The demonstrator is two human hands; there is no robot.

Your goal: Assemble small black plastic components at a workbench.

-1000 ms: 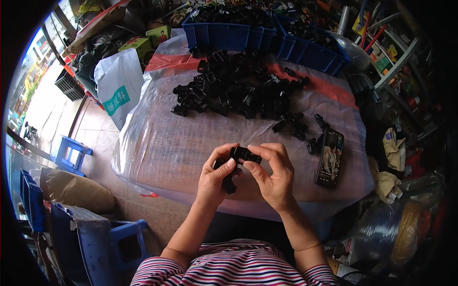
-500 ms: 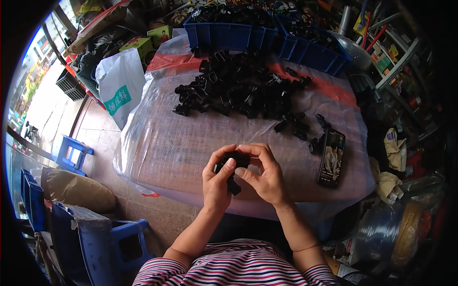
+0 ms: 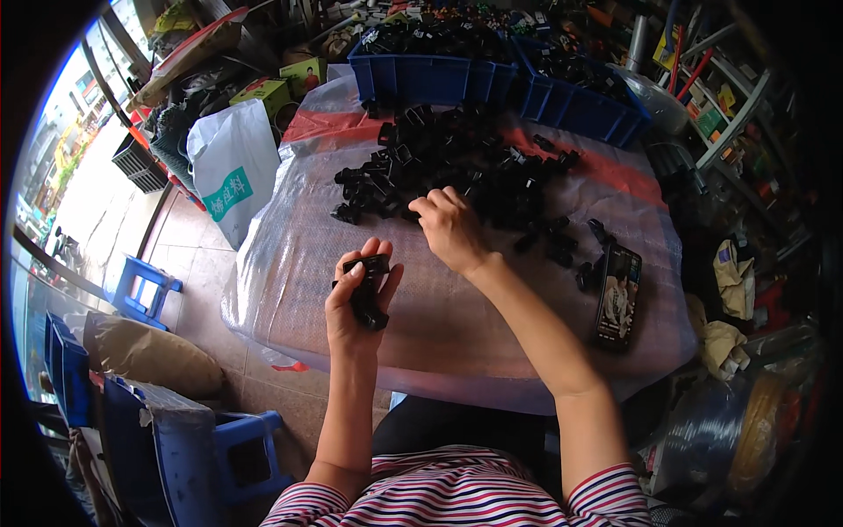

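The left forearm (image 3: 349, 408) stands almost straight, its bare grip (image 3: 344, 318) near and left, palm turned up, thumb bent in toward the curled fingers. The right forearm (image 3: 544, 338) slants far and left, elbow bent, and its grip (image 3: 454, 232) sits farther out, back upward, knuckles bent, fingers pointing left; its thumb is hidden.

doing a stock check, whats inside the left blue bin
The left blue bin holds a heap of black pieces. The upper layer and the bin's near side hide whatever lies deeper.
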